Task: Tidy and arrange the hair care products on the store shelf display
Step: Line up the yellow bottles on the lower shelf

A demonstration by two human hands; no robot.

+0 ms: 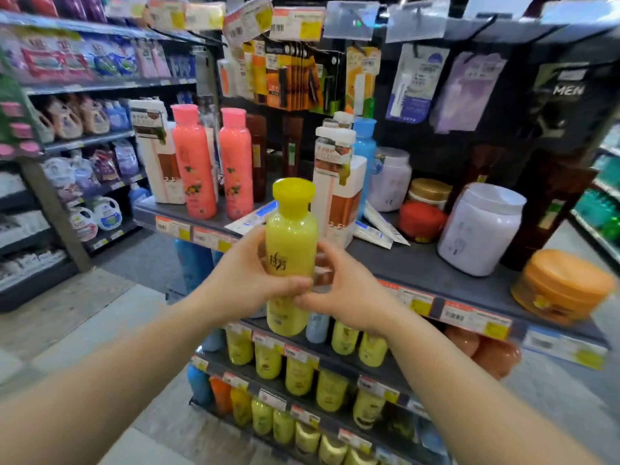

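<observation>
Both hands close on one yellow bottle (291, 250), held upright in front of the shelf edge (416, 297). Left hand (246, 280) wraps the lower body from the left side, thumb across the front just below the printed mark. Right hand (339, 290) meets it from the right, fingertips pinching the same band of the bottle, close to the left thumb, possibly touching it. Neither hand is spread; both are curled onto the bottle

Handling, as a judgement:
- Body looks like smooth, translucent plastic, filled nearly to the shoulder, so expect moderate weight and a slick surface
- Walls will likely give slightly under a squeeze; breakage risk is low
- Best hold is around the mid-to-lower body, as now; the yellow cap (293, 193) is a poorer hold, since it may turn or pop
- Tall and narrow, so it will tip easily once set down; seat the base flat before letting go

Beyond the hands, two pink bottles (214, 162) stand up and to the left on the shelf. White tubes (379, 226) lie loose just past the right hand. White tubs (483, 229) and an orange jar (563, 283) stand further right. Below the hands, rows of matching yellow bottles (298, 374) fill the lower shelves; the held one probably belongs there
</observation>
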